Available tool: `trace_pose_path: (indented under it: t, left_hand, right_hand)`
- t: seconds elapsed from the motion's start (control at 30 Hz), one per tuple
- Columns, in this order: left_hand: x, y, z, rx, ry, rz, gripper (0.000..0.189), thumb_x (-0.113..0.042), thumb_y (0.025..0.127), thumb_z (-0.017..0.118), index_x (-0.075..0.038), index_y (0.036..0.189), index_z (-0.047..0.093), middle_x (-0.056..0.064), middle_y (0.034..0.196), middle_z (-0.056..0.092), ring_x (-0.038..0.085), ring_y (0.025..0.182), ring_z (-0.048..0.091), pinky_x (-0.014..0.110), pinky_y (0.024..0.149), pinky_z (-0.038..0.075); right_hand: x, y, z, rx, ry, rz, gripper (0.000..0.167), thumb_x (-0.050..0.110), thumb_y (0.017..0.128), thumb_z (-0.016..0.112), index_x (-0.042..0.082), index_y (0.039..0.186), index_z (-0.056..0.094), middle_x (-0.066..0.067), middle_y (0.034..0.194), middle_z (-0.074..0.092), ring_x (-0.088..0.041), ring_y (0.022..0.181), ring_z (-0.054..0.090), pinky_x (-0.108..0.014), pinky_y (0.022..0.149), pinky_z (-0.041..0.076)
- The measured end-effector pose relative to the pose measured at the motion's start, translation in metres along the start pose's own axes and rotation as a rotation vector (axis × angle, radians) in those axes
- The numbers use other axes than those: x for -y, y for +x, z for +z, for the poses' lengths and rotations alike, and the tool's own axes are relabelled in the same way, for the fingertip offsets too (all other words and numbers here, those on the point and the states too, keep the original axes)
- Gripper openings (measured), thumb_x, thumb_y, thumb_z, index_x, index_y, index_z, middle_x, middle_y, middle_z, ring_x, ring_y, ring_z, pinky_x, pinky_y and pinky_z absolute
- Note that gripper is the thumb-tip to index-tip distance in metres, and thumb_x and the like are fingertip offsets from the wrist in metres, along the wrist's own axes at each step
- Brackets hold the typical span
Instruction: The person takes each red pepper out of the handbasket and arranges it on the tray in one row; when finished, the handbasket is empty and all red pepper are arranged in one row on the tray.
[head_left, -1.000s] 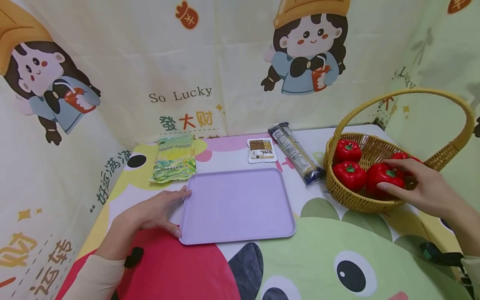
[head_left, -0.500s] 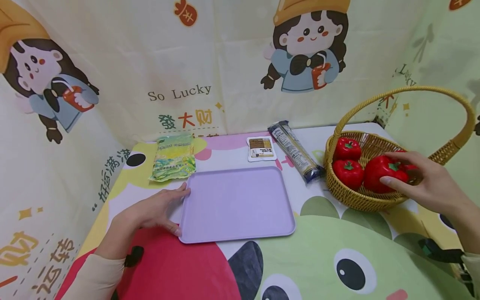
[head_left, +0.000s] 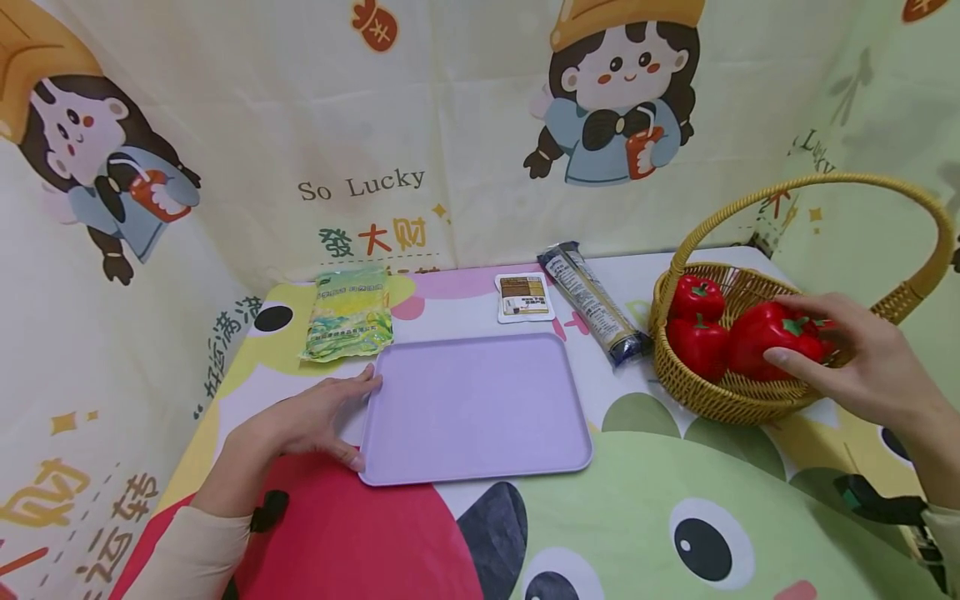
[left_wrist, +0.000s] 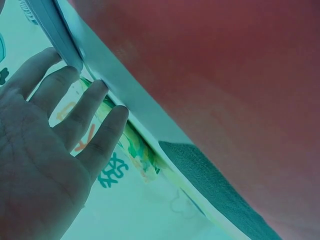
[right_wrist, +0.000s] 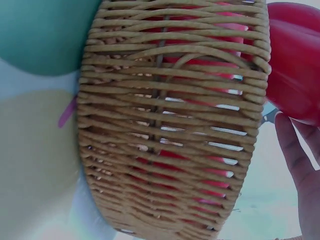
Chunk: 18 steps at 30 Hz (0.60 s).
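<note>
My right hand (head_left: 873,362) holds a red bell pepper (head_left: 759,342) with a green stem, thumb on its near side and fingers over the far side, at the basket's opening. In the right wrist view this pepper (right_wrist: 295,60) stands above the rim of the woven basket (right_wrist: 170,120). Two more red peppers, one at the back (head_left: 696,296) and one in front (head_left: 697,348), lie in the basket's left part. At the purple tray (head_left: 476,408), my left hand (head_left: 315,421) touches the left edge with spread fingers; fairly straight fingers (left_wrist: 90,107) show in the left wrist view.
The basket's tall handle (head_left: 817,179) arches over the peppers. Behind the tray lie a green-yellow packet (head_left: 348,317), a small white-brown sachet (head_left: 523,298) and a long dark-ended package (head_left: 592,304). Printed cloth walls stand around the table.
My right hand has raised the pepper a little, tilting it. The front pepper beside it has tipped, its stem now pointing up. My left hand has stayed at the tray's edge.
</note>
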<state>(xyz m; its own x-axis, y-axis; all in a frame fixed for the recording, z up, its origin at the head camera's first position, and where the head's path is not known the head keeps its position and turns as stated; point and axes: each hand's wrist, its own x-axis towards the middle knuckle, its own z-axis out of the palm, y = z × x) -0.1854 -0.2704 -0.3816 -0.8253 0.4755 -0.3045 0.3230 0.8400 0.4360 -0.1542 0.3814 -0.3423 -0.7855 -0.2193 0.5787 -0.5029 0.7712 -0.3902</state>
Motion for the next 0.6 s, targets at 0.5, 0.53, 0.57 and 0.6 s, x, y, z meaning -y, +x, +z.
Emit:
trace_pose_path:
  t: [0.5, 0.53, 0.57, 0.6]
  left_hand:
    - [0.0, 0.0, 0.001, -0.002, -0.01, 0.004, 0.123, -0.055, 0.063, 0.095, -0.009, 0.16, 0.035, 0.015, 0.17, 0.023, 0.042, 0.153, 0.025, 0.06, 0.119, 0.031]
    - [0.0, -0.001, 0.0, -0.003, -0.011, 0.003, 0.123, -0.055, 0.064, 0.095, -0.009, 0.161, 0.035, 0.015, 0.17, 0.023, 0.042, 0.153, 0.025, 0.06, 0.119, 0.031]
    - [-0.001, -0.001, 0.0, -0.003, -0.011, 0.003, 0.122, -0.054, 0.064, 0.095, -0.009, 0.161, 0.035, 0.015, 0.17, 0.023, 0.042, 0.153, 0.025, 0.06, 0.119, 0.031]
    - [-0.001, -0.001, 0.0, -0.004, -0.011, 0.002, 0.122, -0.054, 0.064, 0.095, -0.01, 0.161, 0.035, 0.015, 0.17, 0.023, 0.043, 0.153, 0.026, 0.06, 0.119, 0.031]
  right_hand:
    - [0.01, 0.016, 0.007, -0.038, 0.133, -0.07, 0.077, -0.019, 0.063, 0.086, -0.002, 0.135, 0.064, 0.015, 0.125, 0.062, 0.003, 0.102, 0.059, -0.002, 0.086, 0.045]
    - [0.009, 0.017, 0.008, -0.043, 0.14, -0.085, 0.076, -0.018, 0.063, 0.087, -0.003, 0.134, 0.064, 0.013, 0.125, 0.062, 0.002, 0.102, 0.06, -0.002, 0.086, 0.046]
    - [0.009, 0.019, 0.009, -0.045, 0.151, -0.106, 0.075, -0.017, 0.062, 0.087, -0.004, 0.133, 0.064, 0.011, 0.124, 0.063, 0.001, 0.102, 0.061, -0.003, 0.087, 0.046]
    - [0.009, 0.02, 0.01, -0.048, 0.164, -0.129, 0.074, -0.018, 0.062, 0.087, -0.006, 0.132, 0.064, 0.009, 0.124, 0.064, 0.0, 0.102, 0.061, -0.004, 0.088, 0.046]
